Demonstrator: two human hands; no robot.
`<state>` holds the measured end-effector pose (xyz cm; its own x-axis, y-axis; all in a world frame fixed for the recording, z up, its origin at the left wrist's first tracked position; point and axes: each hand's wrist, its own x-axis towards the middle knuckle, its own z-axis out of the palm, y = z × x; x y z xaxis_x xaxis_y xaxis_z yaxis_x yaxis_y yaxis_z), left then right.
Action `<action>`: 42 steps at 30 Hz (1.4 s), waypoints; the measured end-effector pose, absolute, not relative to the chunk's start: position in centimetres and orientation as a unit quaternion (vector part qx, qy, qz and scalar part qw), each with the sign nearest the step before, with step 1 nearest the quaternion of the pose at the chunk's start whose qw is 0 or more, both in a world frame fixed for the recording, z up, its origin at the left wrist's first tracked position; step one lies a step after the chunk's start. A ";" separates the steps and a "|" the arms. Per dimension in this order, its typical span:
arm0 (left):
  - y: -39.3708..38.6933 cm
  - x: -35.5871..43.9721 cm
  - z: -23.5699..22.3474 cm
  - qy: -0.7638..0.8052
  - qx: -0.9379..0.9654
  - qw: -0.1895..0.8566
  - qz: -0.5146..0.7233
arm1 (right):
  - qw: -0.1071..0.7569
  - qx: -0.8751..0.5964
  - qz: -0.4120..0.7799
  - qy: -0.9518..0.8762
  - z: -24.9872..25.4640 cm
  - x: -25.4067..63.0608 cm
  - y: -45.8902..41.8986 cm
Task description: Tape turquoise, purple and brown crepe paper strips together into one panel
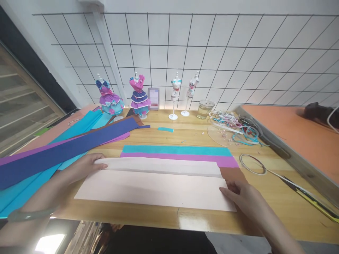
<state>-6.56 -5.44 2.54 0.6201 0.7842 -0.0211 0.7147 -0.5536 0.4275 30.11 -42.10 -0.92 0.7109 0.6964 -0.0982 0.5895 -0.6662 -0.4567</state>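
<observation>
A long pale pink sheet of paper (153,188) lies across the near part of the wooden table, its far part folded over toward me in a lighter strip. My left hand (88,165) pinches the fold's left end between thumb and fingers. At the other end, my right hand (242,194) has its thumb on top of the sheet's right edge and its fingers partly hidden beneath. Just beyond the sheet lie a teal strip (174,150) and a purple strip (233,162), the purple one partly covered by the pink paper.
Long blue strips (79,141) are piled at left. Two dressed mini mannequins (140,100), two bare ones (174,93) and a glass cup (205,109) stand along the back. Right are tangled ribbons (238,127), a white ring of cord (253,164) and a yellow cutter (315,204).
</observation>
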 end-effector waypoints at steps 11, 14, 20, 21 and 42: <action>-4.3 -8.2 3.0 0.459 0.843 0.282 0.001 | 0.252 -0.895 0.167 -0.328 0.6 29.5 -42.1; -4.0 -8.8 3.4 0.475 0.829 0.293 0.027 | 0.294 -0.885 0.182 -0.312 1.6 30.2 -41.5; -4.4 -9.6 5.4 0.476 0.819 0.296 0.122 | 0.431 -0.813 0.217 -0.326 2.9 33.8 -37.1; -4.7 -9.6 5.9 0.477 0.815 0.297 0.142 | 0.462 -0.794 0.235 -0.319 3.1 34.5 -36.1; 0.5 -1.6 11.3 0.405 0.855 0.163 0.280 | 0.430 -0.738 0.436 -0.283 3.5 28.0 -36.8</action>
